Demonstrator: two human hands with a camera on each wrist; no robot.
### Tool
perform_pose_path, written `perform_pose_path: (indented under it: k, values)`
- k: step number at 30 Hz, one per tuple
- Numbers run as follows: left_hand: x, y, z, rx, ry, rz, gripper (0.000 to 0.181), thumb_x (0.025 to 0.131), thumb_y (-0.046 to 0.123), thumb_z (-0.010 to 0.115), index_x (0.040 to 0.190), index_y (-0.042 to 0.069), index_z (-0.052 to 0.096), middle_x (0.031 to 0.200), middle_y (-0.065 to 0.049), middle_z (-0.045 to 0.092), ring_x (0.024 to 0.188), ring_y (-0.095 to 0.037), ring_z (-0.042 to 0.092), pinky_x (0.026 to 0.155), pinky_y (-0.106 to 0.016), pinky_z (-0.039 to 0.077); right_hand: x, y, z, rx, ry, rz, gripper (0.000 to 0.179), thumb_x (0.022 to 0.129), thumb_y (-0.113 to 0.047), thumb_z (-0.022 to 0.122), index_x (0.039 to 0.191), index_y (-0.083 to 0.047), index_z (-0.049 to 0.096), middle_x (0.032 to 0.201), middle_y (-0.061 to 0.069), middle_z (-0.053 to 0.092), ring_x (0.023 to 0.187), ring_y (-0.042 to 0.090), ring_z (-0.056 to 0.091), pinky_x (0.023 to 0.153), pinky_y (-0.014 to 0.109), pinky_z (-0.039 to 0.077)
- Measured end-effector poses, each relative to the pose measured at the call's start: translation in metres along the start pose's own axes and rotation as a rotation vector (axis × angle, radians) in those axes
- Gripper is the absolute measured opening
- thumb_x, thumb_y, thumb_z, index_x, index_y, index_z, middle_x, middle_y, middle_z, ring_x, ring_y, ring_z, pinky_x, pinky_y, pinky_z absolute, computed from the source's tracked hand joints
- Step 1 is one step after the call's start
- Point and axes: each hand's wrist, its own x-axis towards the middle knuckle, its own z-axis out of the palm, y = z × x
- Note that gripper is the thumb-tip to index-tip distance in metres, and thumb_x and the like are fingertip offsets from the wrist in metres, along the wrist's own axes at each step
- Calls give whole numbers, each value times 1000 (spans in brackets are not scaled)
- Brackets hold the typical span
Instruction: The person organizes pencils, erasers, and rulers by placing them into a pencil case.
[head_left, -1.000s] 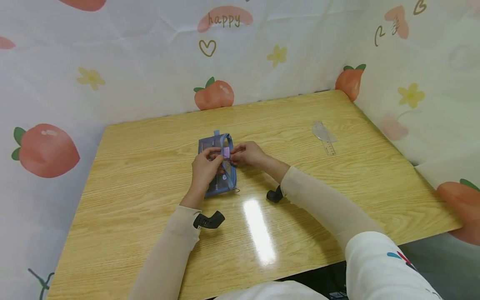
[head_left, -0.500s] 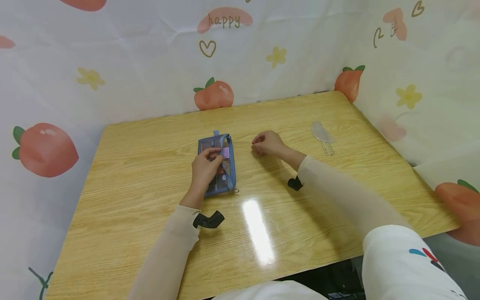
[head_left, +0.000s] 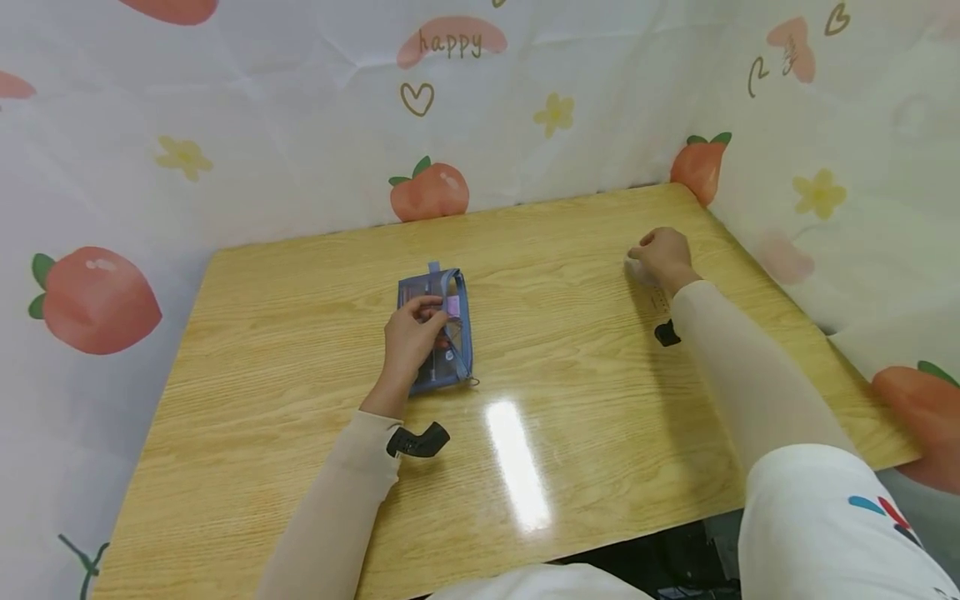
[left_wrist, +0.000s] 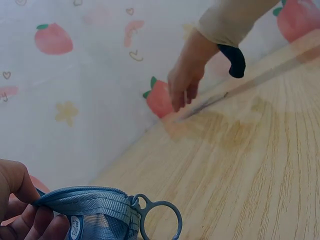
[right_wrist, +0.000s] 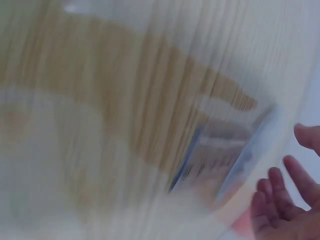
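A blue see-through zippered pencil case [head_left: 444, 371] lies on the table left of centre, its zip side gaping. My left hand [head_left: 407, 335] pinches the edge of its opening; the left wrist view shows thumb and fingers [left_wrist: 42, 220] on the fabric by the zip. A small pink-purple item [head_left: 453, 306] shows inside the pencil case. At the far right, my right hand [head_left: 666, 254] hovers over a clear protractor [head_left: 634, 271] and a clear ruler [head_left: 660, 302], partly covering them. In the right wrist view its fingers are spread and loosely bent beside the blurred ruler [right_wrist: 212, 155], holding nothing.
The wood-grain table [head_left: 300, 350] meets a white peach-print cloth [head_left: 300, 125] at the back and right. A ring [left_wrist: 162, 220] hangs at the pencil case's near corner. Black wrist mounts [head_left: 420, 440] sit on both sleeves. Glare brightens the table's front.
My right hand has left the pencil case's opening and moved right across the table to the protractor and ruler. The left hand and the pencil case have stayed in place.
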Motion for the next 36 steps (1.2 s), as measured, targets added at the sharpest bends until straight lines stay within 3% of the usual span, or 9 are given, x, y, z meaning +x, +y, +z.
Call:
perform_pose_path:
  k: [5,15,27,33,36]
  values:
    - [0,2,-1,3,2,-11,30,79,14,60,109,9,61,85,-8,59,58,-20,61,54,-32,56,1,21,-17,-47,-55,93,50,84,-32,58,115,7,52,120,26,46,108,41,42,88,51,42]
    - [0,0,-1,5,4,-13,32,79,15,60,110,8,61,85,-8,57,58,-19,61,55,-33,56,1,15,-19,-76,-162,92,57,79,-34,66,116,8,53,122,26,44,111,41,40,93,51,38]
    - [1,1,0,4,6,-8,31,79,14,59,110,8,61,85,-8,58,58,-19,61,54,-33,56,1,13,-15,-51,-122,133,55,78,-30,67,113,9,53,116,25,47,102,38,45,84,47,45]
    - [1,0,-1,-16,1,15,32,79,13,59,110,6,61,84,-8,59,56,-19,61,53,-34,56,3,20,-19,44,-102,153,48,79,-25,65,114,6,55,122,23,44,106,34,41,86,43,43]
    - [1,-1,-2,-19,0,16,33,79,13,59,110,5,61,84,-8,59,56,-18,61,53,-33,56,3,26,-20,126,-93,167,44,80,-23,63,114,4,56,116,20,47,99,28,43,80,37,44]
